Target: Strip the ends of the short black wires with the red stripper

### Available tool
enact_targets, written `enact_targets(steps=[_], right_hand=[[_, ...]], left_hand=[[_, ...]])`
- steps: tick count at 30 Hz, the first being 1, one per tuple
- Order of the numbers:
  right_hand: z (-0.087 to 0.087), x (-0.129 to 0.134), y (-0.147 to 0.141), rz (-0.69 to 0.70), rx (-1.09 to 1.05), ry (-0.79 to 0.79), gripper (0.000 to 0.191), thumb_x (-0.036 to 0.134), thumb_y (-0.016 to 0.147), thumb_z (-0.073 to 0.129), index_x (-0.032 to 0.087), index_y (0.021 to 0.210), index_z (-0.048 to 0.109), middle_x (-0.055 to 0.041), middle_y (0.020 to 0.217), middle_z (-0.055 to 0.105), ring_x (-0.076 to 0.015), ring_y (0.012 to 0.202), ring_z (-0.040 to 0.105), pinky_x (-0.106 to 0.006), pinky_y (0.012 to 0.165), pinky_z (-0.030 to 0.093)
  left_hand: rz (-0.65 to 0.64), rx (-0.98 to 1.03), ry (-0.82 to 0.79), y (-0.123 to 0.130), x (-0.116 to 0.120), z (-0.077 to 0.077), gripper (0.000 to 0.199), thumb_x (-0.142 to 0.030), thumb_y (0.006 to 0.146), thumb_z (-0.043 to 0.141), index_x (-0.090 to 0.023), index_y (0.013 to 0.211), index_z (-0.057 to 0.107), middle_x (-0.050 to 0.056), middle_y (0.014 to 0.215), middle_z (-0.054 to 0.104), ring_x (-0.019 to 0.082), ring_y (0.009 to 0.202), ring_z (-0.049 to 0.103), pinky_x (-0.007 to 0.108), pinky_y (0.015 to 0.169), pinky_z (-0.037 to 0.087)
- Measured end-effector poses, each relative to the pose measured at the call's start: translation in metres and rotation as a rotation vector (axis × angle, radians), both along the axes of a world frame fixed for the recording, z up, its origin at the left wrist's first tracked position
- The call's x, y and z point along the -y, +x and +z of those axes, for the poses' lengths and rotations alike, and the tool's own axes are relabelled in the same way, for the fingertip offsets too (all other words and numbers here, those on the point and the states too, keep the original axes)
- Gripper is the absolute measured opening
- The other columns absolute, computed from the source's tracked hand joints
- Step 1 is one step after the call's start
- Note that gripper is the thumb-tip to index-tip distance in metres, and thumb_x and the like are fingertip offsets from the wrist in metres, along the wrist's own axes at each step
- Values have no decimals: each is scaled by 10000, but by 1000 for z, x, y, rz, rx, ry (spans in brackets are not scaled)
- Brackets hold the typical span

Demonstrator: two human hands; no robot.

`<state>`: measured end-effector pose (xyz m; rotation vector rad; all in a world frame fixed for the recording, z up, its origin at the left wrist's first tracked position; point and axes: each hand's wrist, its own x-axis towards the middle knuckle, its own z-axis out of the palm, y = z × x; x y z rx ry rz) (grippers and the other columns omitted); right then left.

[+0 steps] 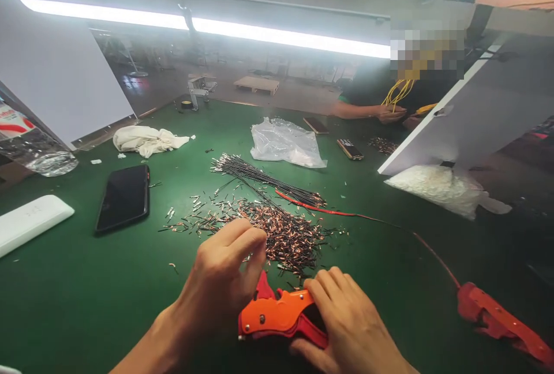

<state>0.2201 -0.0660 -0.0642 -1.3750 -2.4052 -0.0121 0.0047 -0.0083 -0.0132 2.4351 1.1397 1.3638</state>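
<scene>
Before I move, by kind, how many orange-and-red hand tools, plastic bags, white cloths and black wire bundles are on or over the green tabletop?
Orange-and-red hand tools: 2 (one in the right hand)
Plastic bags: 2
White cloth: 1
Black wire bundle: 1
Total: 6

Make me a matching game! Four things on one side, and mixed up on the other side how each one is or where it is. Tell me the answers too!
Things:
1. right hand
2. white cloth
3. bundle of black wires
4. large black smartphone

Where or how:
A. just beyond the heap of wire offcuts
B. gripping an orange-and-red wire stripper
C. lying flat with a dark screen
D. soft and crumpled

Right pairs: 1-B, 2-D, 3-A, 4-C
</scene>
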Motion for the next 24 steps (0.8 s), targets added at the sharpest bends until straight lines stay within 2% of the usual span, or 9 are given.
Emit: enact_targets(steps=[5,7,9,11,14,19,24], right_hand=[[2,5,-8,30,-64,21,638,527,646,799,152,1123,599,-154,1011,674,-328,853,626,-458,716,537],[8,2,-6,2,-212,-7,518,475,776,704,158,1162,567,-142,1027,668,-310,886,620,-458,751,523],[17,-1,-5,-56,-443,-29,300,322,890,584,182,1153,553,-102,1007,670,-262,906,616,-416,773,508],[26,-4,-4,-129,-644,-45,205,206,907,538,215,1106,586,-46,921,680,-211,861,623,-360,760,499],[34,-5,-5,-136,-746,-34,187,134,873,560,235,1016,628,6,832,689,-177,814,622,-337,777,475],[30,-5,-8,-124,-684,48,133,76,829,581,200,822,627,26,703,658,-146,657,595,-350,772,427],[21,-6,-7,-83,-382,196,134,76,874,517,172,823,595,1,672,646,-157,631,590,-424,871,375]], left_hand=[[-58,-47,26,12,8,-11,181,14,849,524,-160,867,569,-23,651,507,101,554,442,226,502,361],[-90,-67,31,15,11,-15,197,23,847,515,-164,880,567,-31,631,471,106,538,405,238,475,320],[-120,-94,44,17,13,-19,203,30,844,513,-166,863,561,-36,611,432,116,537,363,257,469,287],[-162,-120,59,20,15,-21,211,43,836,517,-165,847,552,-31,613,437,126,556,349,271,487,281],[-231,-150,68,24,16,-23,211,49,838,516,-161,833,538,-16,630,469,133,577,348,276,511,292],[-280,-191,78,28,18,-24,163,2,886,492,-155,880,539,-8,635,501,137,565,377,259,508,319],[-252,-338,-18,30,24,-27,124,-68,916,475,-167,863,527,-1,654,583,147,536,513,264,491,373]])
